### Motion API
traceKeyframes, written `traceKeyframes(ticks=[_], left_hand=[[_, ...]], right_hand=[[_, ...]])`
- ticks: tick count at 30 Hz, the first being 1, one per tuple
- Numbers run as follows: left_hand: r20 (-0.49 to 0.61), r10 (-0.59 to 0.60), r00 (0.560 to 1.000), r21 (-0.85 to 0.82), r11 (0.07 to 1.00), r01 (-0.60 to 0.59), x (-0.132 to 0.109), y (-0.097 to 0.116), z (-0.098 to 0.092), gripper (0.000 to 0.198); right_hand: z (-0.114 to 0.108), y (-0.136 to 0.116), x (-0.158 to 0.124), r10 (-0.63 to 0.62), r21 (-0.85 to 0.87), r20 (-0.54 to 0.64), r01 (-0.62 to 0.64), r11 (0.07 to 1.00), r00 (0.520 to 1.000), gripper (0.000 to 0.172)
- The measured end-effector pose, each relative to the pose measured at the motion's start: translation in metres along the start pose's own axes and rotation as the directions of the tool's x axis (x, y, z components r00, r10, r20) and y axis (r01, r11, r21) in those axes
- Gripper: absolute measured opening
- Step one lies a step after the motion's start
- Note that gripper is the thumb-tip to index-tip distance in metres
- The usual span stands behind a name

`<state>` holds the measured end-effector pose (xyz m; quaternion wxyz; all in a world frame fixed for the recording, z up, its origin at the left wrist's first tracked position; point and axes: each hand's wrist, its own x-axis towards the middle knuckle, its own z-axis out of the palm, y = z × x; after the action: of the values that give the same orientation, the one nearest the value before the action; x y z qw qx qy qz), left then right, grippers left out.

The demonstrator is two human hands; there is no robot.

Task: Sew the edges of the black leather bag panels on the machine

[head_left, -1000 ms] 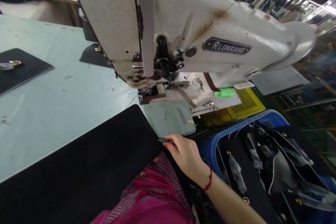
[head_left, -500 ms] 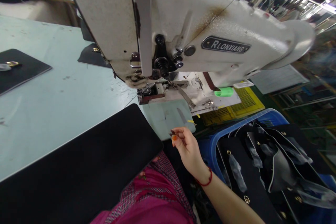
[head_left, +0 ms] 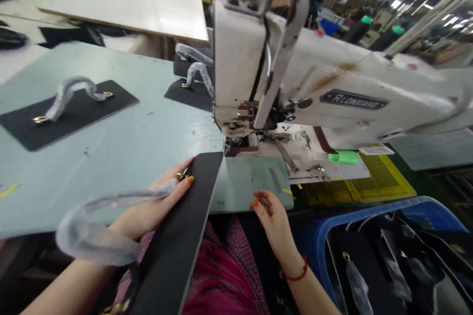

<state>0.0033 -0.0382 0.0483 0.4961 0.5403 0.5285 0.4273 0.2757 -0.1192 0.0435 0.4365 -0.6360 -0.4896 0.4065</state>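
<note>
My left hand [head_left: 168, 197] grips a black bag panel [head_left: 185, 231] by its upper edge, beside a gold ring fitting. The panel stands tilted on edge over my lap, its far corner near the sewing machine's needle area. Its plastic-wrapped handle [head_left: 98, 231] arches out over my left forearm. My right hand [head_left: 271, 219] is pinched closed near the front table edge, apart from the panel. A thin dark bit shows at its fingertips, too small to name. The sewing machine [head_left: 332, 88] stands ahead of both hands.
Another black panel with a wrapped handle [head_left: 84, 113] lies on the pale table [head_left: 155, 133] at left. More panels [head_left: 194, 93] sit behind the machine head. At right, a blue basket [head_left: 321, 241] holds several panels, near yellow crates [head_left: 384, 177]. A green spool [head_left: 343, 157] lies by the machine.
The panel has turned from nearly flat to on edge, revealing its handle and my left hand. My right hand stays pinched near the table edge. The view has shifted left and back.
</note>
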Motion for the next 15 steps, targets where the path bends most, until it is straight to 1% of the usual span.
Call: traceKeyframes(ticks=[1,2,3,4,5,6,7,10,12,15], left_hand=[[-0.007,0.048,0.999,0.178,0.983,-0.046,0.001,-0.002,-0.004,0.057],[-0.007,0.114,0.993,0.367,0.924,-0.104,0.003,-0.005,-0.005,0.063],[-0.001,0.192,0.981,0.529,0.833,-0.162,0.004,-0.010,-0.004,0.067],[0.009,0.267,0.964,0.636,0.742,-0.211,0.004,-0.016,-0.002,0.069],[0.014,0.328,0.945,0.686,0.684,-0.248,0.004,-0.023,0.002,0.071],[0.016,0.376,0.927,0.706,0.652,-0.277,0.003,-0.030,0.007,0.073],[0.013,0.407,0.913,0.705,0.643,-0.297,0.001,-0.037,0.011,0.075],[-0.011,0.427,0.904,0.640,0.697,-0.322,-0.009,-0.052,0.020,0.081],[-0.009,0.419,0.908,0.561,0.754,-0.342,-0.016,-0.057,0.018,0.080],[-0.042,0.377,0.925,0.409,0.852,-0.328,-0.023,-0.058,0.004,0.072]], right_hand=[[0.004,0.000,0.001,0.012,0.011,0.018,-0.012,1.000,1.000,0.034],[0.009,0.000,0.002,0.025,0.021,0.028,-0.026,0.999,0.999,0.035],[0.014,0.000,0.003,0.038,0.029,0.031,-0.039,0.999,0.999,0.036],[0.019,0.000,0.004,0.042,0.036,0.027,-0.043,0.998,0.999,0.037],[0.025,0.002,0.006,0.033,0.041,0.018,-0.033,0.999,0.999,0.038],[0.030,0.004,0.007,0.012,0.045,0.004,-0.012,0.999,1.000,0.039],[0.035,0.006,0.009,-0.015,0.046,-0.007,0.016,0.999,1.000,0.040],[0.051,0.015,0.018,-0.082,0.023,-0.013,0.082,0.996,0.997,0.043],[0.061,0.021,0.024,-0.101,0.017,-0.002,0.101,0.995,0.995,0.045],[0.075,0.025,0.033,-0.101,0.029,0.011,0.100,0.995,0.995,0.050]])
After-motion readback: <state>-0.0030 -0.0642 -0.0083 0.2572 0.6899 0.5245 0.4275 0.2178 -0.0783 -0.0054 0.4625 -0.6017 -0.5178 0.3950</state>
